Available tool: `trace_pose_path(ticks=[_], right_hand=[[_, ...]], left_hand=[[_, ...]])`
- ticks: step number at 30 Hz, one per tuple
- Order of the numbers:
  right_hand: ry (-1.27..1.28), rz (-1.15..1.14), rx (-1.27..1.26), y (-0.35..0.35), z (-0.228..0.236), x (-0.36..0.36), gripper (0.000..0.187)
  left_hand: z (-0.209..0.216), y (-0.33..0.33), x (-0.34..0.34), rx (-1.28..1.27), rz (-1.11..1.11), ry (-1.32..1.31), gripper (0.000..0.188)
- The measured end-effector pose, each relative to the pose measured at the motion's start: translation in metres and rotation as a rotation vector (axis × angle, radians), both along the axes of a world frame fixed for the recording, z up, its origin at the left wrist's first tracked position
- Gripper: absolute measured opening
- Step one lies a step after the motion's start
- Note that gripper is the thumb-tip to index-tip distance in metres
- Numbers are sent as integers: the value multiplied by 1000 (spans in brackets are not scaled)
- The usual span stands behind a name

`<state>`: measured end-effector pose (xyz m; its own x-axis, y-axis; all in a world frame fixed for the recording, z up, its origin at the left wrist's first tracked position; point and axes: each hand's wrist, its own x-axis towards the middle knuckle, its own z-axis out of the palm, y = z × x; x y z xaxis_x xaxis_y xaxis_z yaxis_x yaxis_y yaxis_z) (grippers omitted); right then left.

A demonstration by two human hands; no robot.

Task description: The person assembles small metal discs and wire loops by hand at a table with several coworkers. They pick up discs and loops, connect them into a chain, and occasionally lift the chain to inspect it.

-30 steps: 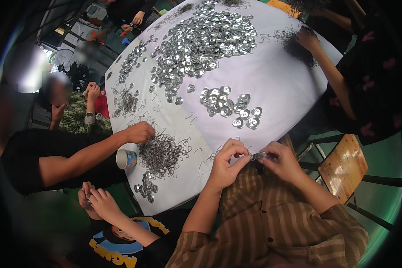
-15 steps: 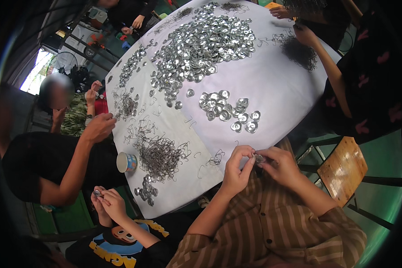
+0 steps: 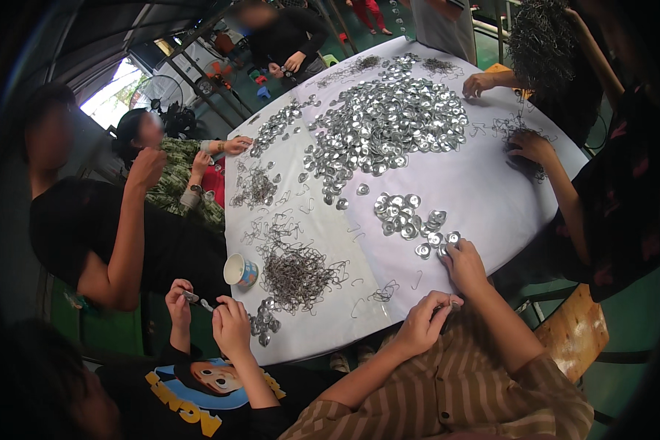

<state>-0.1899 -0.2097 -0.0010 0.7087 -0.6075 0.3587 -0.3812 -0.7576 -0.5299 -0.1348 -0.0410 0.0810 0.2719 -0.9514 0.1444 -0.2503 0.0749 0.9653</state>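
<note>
Our left fingers pinch a disc, our right fingers meet the small pile, grip unclear; a hasty drag could spill some off the tabletop's near edge.

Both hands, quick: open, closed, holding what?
Left hand: closed, holding a small metal piece.
Right hand: at the small cluster of metal discs; can't tell whether it grips one.

Bare tablecloth lay open right of the small disc cluster, passable for the right hand. Leftward, loose hooks, then the hook heap and cup stood in the way; the large disc heap blocked the far side.
</note>
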Motion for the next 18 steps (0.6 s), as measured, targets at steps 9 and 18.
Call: trace_pose_path(ticks=[9,18], right_hand=[[33,-21,-69,-8,1,1,9],[-167,-89,312,-22,27,-11,14]], left_hand=[[-12,-4,-6,13,-26,-21,7],[-9,-5,-11,-56,60,20,6]])
